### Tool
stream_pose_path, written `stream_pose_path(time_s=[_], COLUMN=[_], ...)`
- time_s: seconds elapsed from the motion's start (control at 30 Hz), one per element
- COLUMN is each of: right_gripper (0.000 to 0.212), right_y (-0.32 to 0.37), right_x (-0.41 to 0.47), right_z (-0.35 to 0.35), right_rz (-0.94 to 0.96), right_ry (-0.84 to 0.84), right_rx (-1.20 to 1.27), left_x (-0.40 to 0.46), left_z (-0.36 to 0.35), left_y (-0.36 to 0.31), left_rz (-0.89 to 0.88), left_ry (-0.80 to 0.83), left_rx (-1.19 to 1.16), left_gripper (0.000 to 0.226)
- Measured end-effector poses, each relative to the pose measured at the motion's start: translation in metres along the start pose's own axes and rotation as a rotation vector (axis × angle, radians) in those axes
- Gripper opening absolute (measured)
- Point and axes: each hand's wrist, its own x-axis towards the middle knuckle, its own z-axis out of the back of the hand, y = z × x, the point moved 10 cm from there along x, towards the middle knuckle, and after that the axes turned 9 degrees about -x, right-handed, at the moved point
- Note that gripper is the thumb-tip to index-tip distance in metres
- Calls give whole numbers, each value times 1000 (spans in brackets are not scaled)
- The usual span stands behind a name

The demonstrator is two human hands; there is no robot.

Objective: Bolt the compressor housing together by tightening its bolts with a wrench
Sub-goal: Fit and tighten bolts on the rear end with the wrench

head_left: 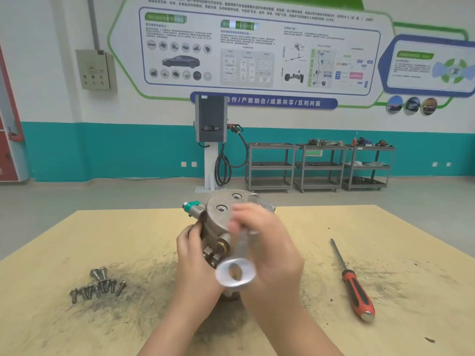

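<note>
On the yellow table [128, 240] I count one compressor housing [226, 214], and it has two round ports on its top face. One wrench [237, 263] is there, blurred. Two hands are at the housing: the left hand [190, 250] and the right hand [267, 242]. Loose bolts [99, 285] lie in one group at the left; I count about nine, but some overlap, so the number is not sure. One screwdriver [354, 283] with a red and black handle lies at the right. By the far wall stand three metal carts [318, 167] and one charging post [211, 140]. One grey electrical box [95, 69] hangs on the wall.
</note>
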Motion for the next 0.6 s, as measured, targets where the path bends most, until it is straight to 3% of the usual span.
stream_pose_path(time_s=[0.07, 0.13, 0.27, 0.6], right_gripper=[14, 16, 22, 19], right_y=[-32, -71, -118, -129], right_x=[3, -1, -23, -13], right_z=[23, 40, 42, 16], right_rz=[-248, -546, -896, -871], right_ry=[-175, -341, -464, -280], right_rx=[162, 403, 709, 864], left_x=[3, 5, 4, 5], left_z=[1, -5, -3, -2], left_y=[9, 9, 5, 5], left_rz=[23, -15, 19, 21], left_ry=[-16, 17, 19, 29], left_rx=[-67, -44, -54, -81], left_gripper=[96, 101, 104, 103])
